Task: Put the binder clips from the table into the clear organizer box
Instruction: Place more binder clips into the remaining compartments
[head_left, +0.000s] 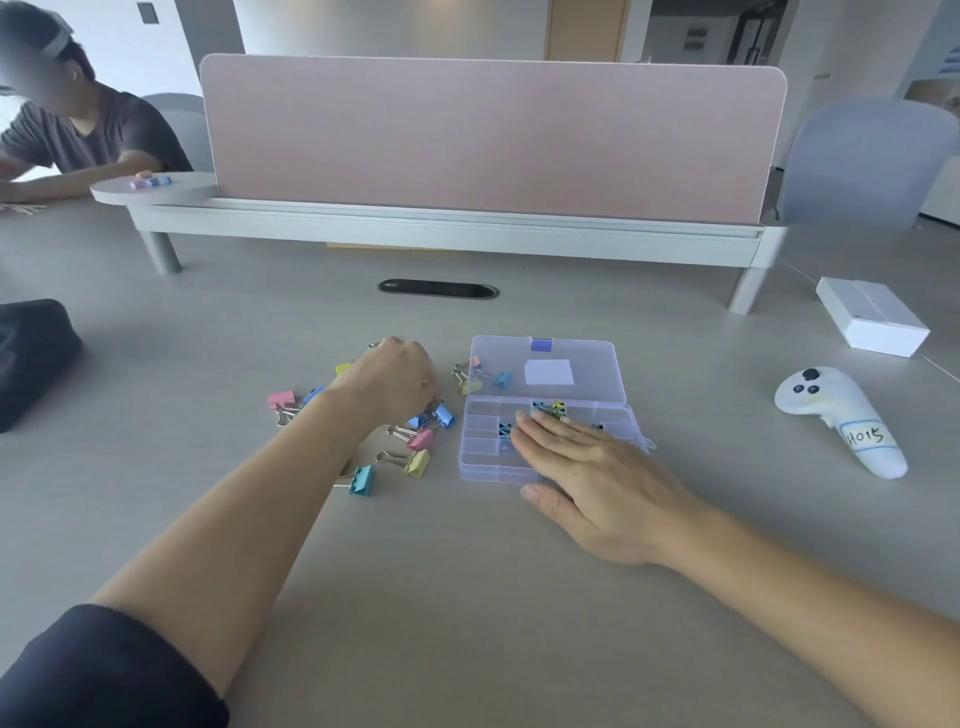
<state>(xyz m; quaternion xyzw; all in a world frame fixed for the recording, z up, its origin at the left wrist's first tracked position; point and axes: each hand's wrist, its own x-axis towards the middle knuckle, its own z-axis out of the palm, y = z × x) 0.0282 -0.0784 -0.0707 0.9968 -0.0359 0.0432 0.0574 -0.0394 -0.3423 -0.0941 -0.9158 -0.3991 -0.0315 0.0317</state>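
Just one bit of writing can be read here. It's handwritten in dark marker, "H015", on a white label with a blue border (862, 435). That label is wrapped round the handle of the white handheld controller (823, 402), which lies on the right side of the table (467, 597). The second character could be a zero or a letter O. The grey wall plate (696, 39) far behind carries lines too small to read.

Open office, shared desk (467, 597), pink divider screen (488, 135), seated coworker (78, 130) opposite
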